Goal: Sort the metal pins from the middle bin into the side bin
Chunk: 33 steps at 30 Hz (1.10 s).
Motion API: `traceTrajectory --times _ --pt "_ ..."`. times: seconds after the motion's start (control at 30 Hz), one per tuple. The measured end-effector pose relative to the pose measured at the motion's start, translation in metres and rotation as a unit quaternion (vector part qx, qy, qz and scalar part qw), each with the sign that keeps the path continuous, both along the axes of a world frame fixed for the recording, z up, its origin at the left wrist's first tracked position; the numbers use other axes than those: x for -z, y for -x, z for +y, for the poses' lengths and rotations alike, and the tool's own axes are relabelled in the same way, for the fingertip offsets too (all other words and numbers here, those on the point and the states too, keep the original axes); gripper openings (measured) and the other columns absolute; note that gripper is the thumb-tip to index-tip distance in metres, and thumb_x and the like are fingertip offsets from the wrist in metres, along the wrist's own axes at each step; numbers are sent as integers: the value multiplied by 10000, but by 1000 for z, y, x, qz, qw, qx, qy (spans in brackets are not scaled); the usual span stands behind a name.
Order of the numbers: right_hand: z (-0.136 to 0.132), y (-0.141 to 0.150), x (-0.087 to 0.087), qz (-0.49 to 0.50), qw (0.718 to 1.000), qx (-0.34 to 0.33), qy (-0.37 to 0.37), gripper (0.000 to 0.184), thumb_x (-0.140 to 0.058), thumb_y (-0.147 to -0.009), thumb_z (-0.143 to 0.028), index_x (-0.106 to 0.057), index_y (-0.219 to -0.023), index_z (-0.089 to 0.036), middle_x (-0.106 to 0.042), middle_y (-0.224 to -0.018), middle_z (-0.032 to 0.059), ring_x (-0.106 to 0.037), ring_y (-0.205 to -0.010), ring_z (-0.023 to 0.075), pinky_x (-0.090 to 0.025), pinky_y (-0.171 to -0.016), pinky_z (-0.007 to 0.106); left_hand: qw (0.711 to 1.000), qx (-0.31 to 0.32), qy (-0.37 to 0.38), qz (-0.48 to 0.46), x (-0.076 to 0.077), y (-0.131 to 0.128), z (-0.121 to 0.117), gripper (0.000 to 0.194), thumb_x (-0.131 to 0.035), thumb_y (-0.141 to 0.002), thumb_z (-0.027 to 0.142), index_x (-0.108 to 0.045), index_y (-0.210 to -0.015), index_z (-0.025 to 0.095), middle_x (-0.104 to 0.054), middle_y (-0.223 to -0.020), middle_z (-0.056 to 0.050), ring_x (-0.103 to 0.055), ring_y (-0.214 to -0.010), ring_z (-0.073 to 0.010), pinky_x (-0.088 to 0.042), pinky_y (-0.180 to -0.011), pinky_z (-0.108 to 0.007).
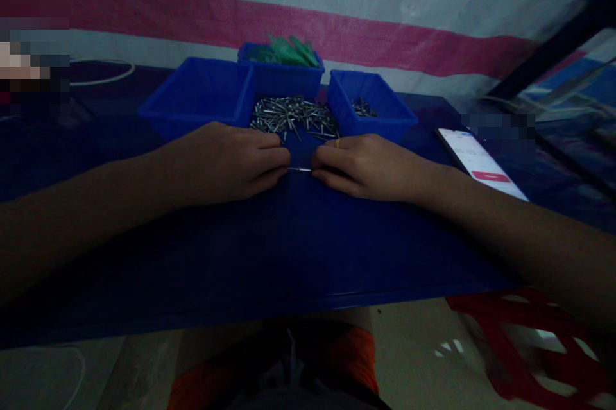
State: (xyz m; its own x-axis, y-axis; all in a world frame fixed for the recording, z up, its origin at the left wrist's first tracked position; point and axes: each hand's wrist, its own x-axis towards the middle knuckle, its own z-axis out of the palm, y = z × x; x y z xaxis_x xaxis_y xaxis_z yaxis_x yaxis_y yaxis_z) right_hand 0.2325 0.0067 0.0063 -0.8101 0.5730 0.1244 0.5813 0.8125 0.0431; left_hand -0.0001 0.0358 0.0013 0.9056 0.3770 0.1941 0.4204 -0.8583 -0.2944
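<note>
A thin silvery blind rivet (301, 169) lies level between my two hands, just above or on the blue table (289, 249). My left hand (235, 163) pinches its left end, fingers curled together. At the other end, my right hand (359, 163) is closed on it with thumb and forefinger, a ring on one finger. Both fingertips hide the rivet's ends. Just beyond my hands is a loose pile of similar rivets (293, 113).
Around the pile stand a blue bin (197, 92) at left, a blue bin (289, 81) holding green packets (291, 51) behind, and a blue bin (380, 124) with some rivets at right. A lit phone (481, 160) lies right. Below is a red stool (491, 333).
</note>
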Motion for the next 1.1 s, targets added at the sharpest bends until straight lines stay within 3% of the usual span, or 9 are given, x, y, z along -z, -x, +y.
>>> traceTrajectory --times 0.4,1.1 --pt "0 0 0 -4 1000 1 2 203 -379 -914 -278 -528 -918 -140 -544 -778 31 -510 -678 129 -338 -599 243 999 9 -40 10 2 1 2 323 -296 -908 347 -590 -867 220 -603 -778 -20 -572 -663 -137 -355 -471 -227" --pt "0 0 -1 -4 1000 1 6 207 -382 -910 -276 -537 -926 -140 -554 -782 35 -511 -677 132 -336 -595 246 999 -2 -34 15 0 0 1 307 -309 -900 340 -590 -855 224 -610 -784 -21 -570 -652 -132 -363 -477 -230"
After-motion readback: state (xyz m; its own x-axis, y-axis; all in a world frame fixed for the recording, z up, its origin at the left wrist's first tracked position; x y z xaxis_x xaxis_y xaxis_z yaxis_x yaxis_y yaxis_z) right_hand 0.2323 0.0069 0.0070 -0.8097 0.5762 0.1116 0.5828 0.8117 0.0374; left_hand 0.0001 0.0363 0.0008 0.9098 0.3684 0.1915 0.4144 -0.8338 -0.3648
